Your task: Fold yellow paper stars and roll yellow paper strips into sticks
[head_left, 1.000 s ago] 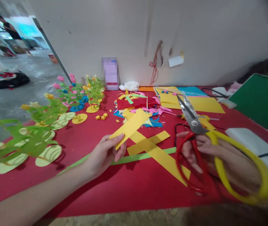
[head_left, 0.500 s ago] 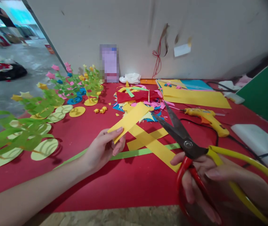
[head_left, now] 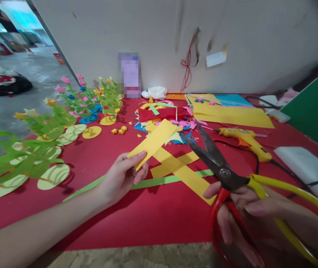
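The left hand (head_left: 122, 178) pinches the near end of a yellow paper strip (head_left: 155, 140), its fingers (head_left: 139, 154) closed on the paper with the thumb hidden beneath, so the strip slants up and away above the red tabletop (head_left: 153, 219). The paper looks light and thin, stiff enough to stand out from the pinch but easy to crease or tear; a hold close to the end, as here, leaves most of its length free.

The right hand (head_left: 248, 219) is wrapped through the red and yellow loops of large scissors (head_left: 223, 171), fingers curled shut around the handles. The blades stand parted, tips pointing toward the strip's far half, near it but not touching.

Under the strip lie more yellow strips (head_left: 184, 173) and a green strip (head_left: 159, 182). Beyond are coloured scraps (head_left: 164, 115), a yellow glue gun (head_left: 245, 137) and paper flowers (head_left: 64, 119) at left.
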### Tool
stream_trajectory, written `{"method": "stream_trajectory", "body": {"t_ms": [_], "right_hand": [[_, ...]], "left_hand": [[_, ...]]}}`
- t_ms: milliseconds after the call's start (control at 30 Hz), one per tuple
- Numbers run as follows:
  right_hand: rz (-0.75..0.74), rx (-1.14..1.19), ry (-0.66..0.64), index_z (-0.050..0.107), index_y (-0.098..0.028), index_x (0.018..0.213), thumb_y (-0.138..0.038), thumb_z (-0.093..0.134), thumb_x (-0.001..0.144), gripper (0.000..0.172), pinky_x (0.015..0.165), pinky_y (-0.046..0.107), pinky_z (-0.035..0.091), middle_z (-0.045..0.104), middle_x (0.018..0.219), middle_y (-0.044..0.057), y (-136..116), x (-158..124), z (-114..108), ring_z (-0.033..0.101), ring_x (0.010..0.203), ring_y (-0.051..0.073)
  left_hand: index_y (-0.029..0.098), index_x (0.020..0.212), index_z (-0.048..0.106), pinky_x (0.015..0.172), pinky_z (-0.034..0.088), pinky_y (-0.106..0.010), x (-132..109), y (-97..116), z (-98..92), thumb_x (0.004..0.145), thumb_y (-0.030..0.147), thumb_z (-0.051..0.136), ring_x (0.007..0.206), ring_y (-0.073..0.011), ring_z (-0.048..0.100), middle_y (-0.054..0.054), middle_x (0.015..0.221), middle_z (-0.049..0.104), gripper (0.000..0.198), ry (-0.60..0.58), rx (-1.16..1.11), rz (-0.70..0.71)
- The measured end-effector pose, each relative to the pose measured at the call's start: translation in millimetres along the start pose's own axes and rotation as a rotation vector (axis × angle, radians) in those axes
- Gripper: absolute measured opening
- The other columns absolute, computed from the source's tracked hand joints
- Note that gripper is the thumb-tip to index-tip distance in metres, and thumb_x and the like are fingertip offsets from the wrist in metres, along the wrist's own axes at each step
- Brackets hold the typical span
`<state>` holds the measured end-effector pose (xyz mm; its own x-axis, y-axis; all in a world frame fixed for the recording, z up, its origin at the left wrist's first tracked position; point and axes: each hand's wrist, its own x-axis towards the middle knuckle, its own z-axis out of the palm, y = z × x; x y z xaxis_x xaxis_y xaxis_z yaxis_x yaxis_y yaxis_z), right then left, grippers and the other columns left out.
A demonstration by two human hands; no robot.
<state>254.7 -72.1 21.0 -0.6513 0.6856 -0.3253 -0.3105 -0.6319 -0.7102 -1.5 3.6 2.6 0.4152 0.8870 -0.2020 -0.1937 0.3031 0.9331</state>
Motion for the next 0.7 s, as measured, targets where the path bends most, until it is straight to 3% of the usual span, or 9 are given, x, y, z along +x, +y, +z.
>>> {"method": "stream_trajectory", "body": {"t_ms": [200, 400, 600, 700], "right_hand": [[-0.018, -0.008, 0.065, 0.054, -0.020, 0.103, -0.026, 0.043, 0.073, 0.033, 0.043, 0.022, 0.041, 0.065, 0.073, 0.010, 3.9, 0.0, 1.9, 0.059, 0.047, 0.014], [-0.020, -0.018, -0.029, 0.053, -0.021, 0.106, -0.026, 0.042, 0.075, 0.033, 0.045, 0.022, 0.044, 0.065, 0.081, 0.013, 0.9, 0.9, -0.7, 0.062, 0.052, 0.015], [0.033, -0.040, -0.040, 0.049, -0.019, 0.112, -0.027, 0.043, 0.076, 0.038, 0.048, 0.024, 0.045, 0.064, 0.083, 0.013, 0.2, 0.4, -1.3, 0.063, 0.056, 0.016], [-0.031, 0.012, -0.005, 0.051, -0.020, 0.109, -0.027, 0.042, 0.075, 0.036, 0.045, 0.022, 0.044, 0.065, 0.078, 0.012, 5.5, 0.2, -2.6, 0.062, 0.051, 0.014]], "left_hand": [[0.015, 0.052, 0.053, 0.046, 0.025, -0.023, 1.3, -0.2, -0.4, 0.082, 0.028, 0.047, 0.040, -0.0075, 0.034, 0.004, 0.034, 0.039, 0.033, -0.013, -0.020, 0.004], [0.014, 0.050, 0.054, 0.045, 0.024, -0.024, -1.2, -0.5, 1.5, 0.082, 0.028, 0.048, 0.038, -0.0074, 0.035, 0.003, 0.033, 0.042, 0.036, -0.051, 0.009, -0.019], [0.015, 0.051, 0.055, 0.046, 0.025, -0.023, -1.1, -0.4, 1.0, 0.083, 0.027, 0.046, 0.039, -0.0076, 0.034, 0.004, 0.033, 0.041, 0.035, -0.030, -0.012, 0.006], [0.015, 0.052, 0.054, 0.047, 0.026, -0.023, -0.2, -0.4, 0.4, 0.083, 0.027, 0.046, 0.039, -0.0077, 0.033, 0.004, 0.033, 0.040, 0.034, -0.022, -0.021, 0.020]]}}
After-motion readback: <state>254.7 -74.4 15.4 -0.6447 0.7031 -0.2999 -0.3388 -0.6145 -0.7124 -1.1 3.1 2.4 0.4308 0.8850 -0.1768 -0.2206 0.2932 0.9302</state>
